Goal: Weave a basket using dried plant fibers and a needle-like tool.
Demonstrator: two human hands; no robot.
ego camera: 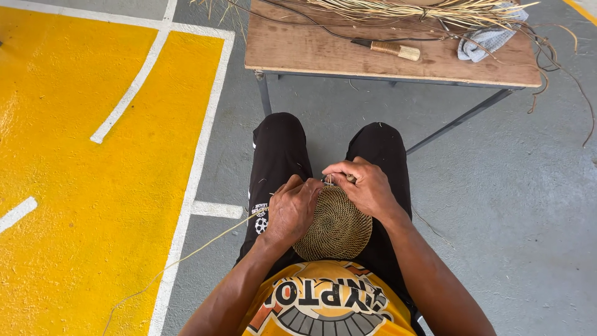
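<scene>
A round, flat coiled woven disc (336, 228) of tan fibre rests on my lap against my black trousers. My left hand (290, 210) grips its left edge, fingers curled over the rim. My right hand (365, 185) is closed at the disc's top edge on a small wooden-handled tool (351, 178), only its tip showing. A long thin fibre strand (186, 254) runs from the work down to the left across the floor.
A low wooden table (323, 53) on metal legs stands just ahead, carrying a bundle of dry straw (410, 9), a wooden-handled tool (392, 48) and a grey cloth (488, 40). The floor is grey concrete with a yellow painted area (74, 186) and white lines at left.
</scene>
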